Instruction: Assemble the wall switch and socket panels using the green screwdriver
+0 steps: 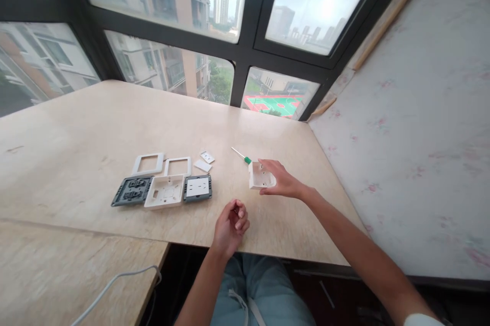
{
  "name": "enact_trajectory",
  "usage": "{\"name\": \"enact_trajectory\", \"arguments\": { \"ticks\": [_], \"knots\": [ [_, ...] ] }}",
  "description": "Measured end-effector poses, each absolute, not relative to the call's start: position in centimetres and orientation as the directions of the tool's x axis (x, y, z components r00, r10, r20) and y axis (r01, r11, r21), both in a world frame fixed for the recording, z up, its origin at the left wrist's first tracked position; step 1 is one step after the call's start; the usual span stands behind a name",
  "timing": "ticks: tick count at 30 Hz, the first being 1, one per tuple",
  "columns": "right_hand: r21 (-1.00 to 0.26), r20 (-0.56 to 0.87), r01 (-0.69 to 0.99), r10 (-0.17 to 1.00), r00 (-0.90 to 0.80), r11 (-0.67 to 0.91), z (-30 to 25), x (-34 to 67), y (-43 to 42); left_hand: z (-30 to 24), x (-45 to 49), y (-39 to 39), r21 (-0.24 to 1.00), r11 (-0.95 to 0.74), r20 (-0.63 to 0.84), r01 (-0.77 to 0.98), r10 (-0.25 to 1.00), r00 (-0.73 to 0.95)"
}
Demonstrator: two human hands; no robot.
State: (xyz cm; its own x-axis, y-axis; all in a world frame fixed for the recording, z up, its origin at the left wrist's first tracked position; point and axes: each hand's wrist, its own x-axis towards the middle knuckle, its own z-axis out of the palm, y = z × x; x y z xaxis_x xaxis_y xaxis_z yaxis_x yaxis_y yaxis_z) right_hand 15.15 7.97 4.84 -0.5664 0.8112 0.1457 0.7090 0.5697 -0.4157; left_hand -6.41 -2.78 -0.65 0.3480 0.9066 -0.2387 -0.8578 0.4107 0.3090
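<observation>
The right hand (282,179), just right of the middle of the frame, pinches a small white box (257,177) between thumb and fingers. The left hand (230,226), low in the middle, has its fingers curled in; I cannot tell if they hold anything. A screwdriver (247,160) lies just up and left of the small white box.

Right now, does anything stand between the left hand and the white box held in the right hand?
Nothing visible stands between the left hand and the white box in the right hand; the screwdriver lies beyond, off that path.
</observation>
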Motion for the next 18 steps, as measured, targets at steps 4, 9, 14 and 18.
{"name": "enact_trajectory", "arguments": {
  "ticks": [4, 9, 14, 18],
  "knots": [
    [-0.419, 0.103, 0.777, 0.874, -0.474, 0.471, 4.5, 19.2, 4.9, -0.4, -6.6, -2.7, 0.315, 0.409, -0.251, -0.857, 0.906, 0.34],
    [-0.411, 0.071, 0.844, 0.935, -0.348, 0.346, 3.5, 23.1, 1.7, -0.1, -6.6, -2.6, 0.344, 0.407, -0.258, -0.846, 0.907, 0.331],
    [-0.399, 0.095, 0.88, 0.966, -0.242, 0.26, 2.4, 25.1, -0.4, 0.4, -6.6, -2.6, 0.379, 0.4, -0.275, -0.834, 0.91, 0.311],
    [-0.399, 0.17, 0.895, 0.976, -0.139, 0.197, 1.2, 25.0, -1.8, 0.7, -6.5, -2.6, 0.393, 0.383, -0.306, -0.836, 0.912, 0.274]
  ]
}}
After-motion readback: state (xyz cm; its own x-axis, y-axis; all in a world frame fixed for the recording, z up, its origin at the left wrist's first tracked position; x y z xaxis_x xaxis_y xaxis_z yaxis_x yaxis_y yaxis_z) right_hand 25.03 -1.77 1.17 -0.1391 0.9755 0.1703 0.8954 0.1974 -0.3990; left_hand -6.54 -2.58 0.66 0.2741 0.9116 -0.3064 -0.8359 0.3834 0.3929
